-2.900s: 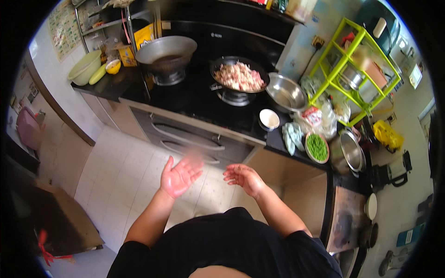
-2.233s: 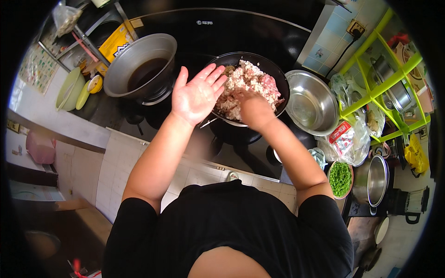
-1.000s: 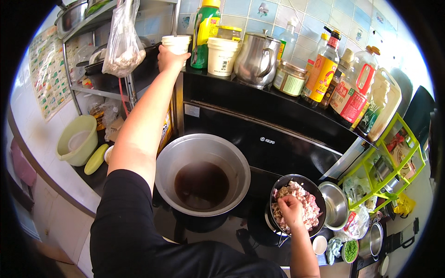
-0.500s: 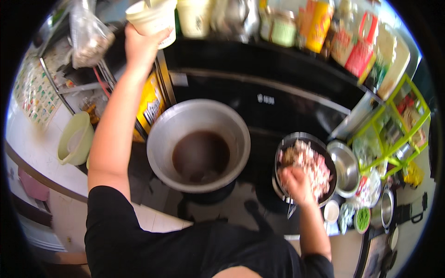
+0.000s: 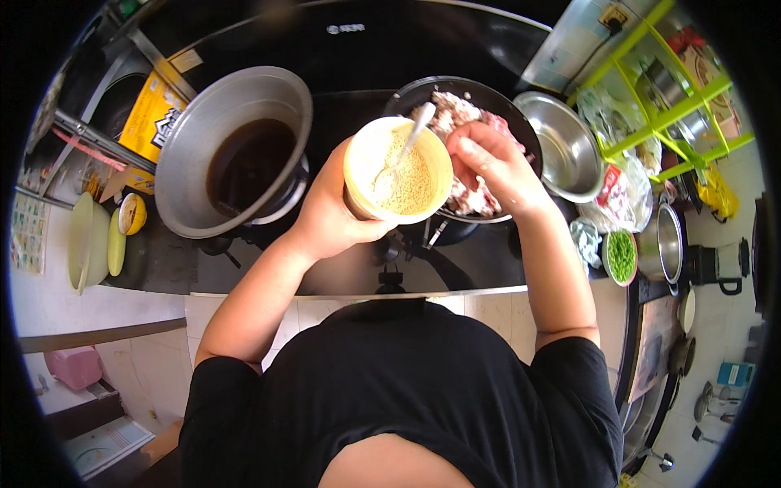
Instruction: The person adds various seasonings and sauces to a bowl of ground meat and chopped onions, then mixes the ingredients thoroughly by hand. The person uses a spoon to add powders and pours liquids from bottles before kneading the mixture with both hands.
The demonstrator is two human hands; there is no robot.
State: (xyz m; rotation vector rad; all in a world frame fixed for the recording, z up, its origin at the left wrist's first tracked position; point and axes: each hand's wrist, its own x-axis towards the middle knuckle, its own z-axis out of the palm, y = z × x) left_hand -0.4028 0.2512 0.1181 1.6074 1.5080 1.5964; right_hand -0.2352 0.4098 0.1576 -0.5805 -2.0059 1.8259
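My left hand (image 5: 329, 207) is wrapped round a pale yellow tub (image 5: 446, 175), its mouth tipped toward me. Inside are fine yellowish granules (image 5: 407, 185), and a spoon (image 5: 419, 130) stands in them with its handle up over the rim. My right hand (image 5: 503, 172) hovers just right of the tub, fingers loosely curved and apart, small bits stuck to them and nothing visibly held. Below it, a dark pan (image 5: 521, 104) on the stove holds chopped raw pinkish meat (image 5: 455, 112), partly hidden by the tub and hand.
A large metal pot (image 5: 183, 167) with dark brown liquid (image 5: 254, 167) stands left on the stove. Right of the pan are a steel bowl (image 5: 561, 150), a bowl of chopped greens (image 5: 621, 256) and a green rack (image 5: 651, 126). A green bowl (image 5: 85, 244) sits far left.
My left hand has brought the tub down from the back shelf to in front of the pan. My right hand has lifted out of the meat. The view has shifted.
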